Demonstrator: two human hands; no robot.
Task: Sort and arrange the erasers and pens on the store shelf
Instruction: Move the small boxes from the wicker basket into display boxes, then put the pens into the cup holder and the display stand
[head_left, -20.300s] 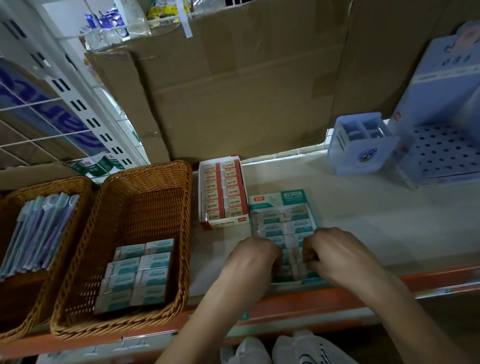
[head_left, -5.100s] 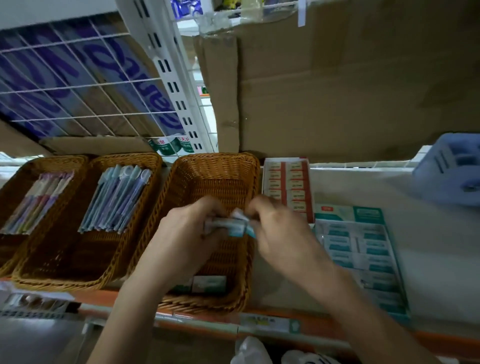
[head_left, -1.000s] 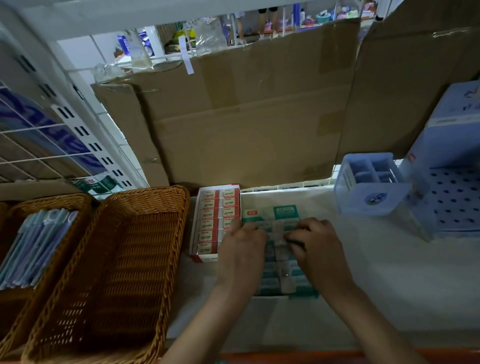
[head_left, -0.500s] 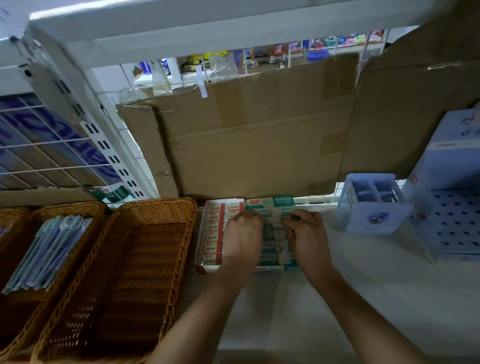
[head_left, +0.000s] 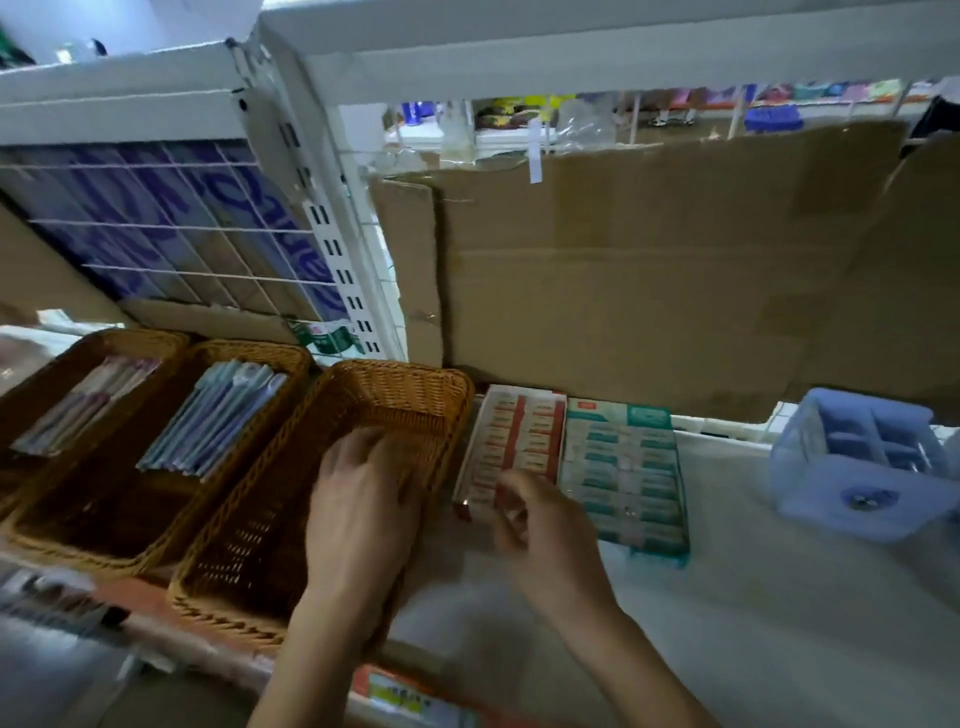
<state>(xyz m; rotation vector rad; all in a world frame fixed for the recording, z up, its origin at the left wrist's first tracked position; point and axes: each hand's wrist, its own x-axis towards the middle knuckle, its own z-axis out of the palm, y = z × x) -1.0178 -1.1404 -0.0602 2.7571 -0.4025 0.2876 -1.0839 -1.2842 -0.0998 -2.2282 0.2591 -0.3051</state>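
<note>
At the left end of the shelf (head_left: 779, 634) stand three wicker baskets side by side, their long sides running from front edge to back. The first basket (head_left: 140, 336) holds a bundle of pinkish pens (head_left: 88, 400). The second basket (head_left: 260, 349), touching it, holds bluish pens (head_left: 218, 421) lying in a slanted row. The third basket (head_left: 410, 375) shows its woven floor. The left hand (head_left: 358, 509) lies over this basket's right wall, fingers straight and spread, reaching down toward the inside and holding nothing.

Just right of that basket, toward the back edge, a red eraser box (head_left: 519, 431) lies flat with two columns of red-and-white erasers in it. The right hand (head_left: 550, 540) hovers at the box's front end with its fingers curled. The blur hides whether they pinch the box or only touch it. The two hands are apart, with the basket wall and a strip of white shelf between them.

A teal eraser box (head_left: 623, 467) lies against the red box's right side, filled with rows of teal-and-white erasers. Further right, near the back edge, stands a pale blue divided organiser (head_left: 852, 467), well apart from the boxes. Brown cardboard (head_left: 649, 286) lines the back of the shelf behind the boxes.
</note>
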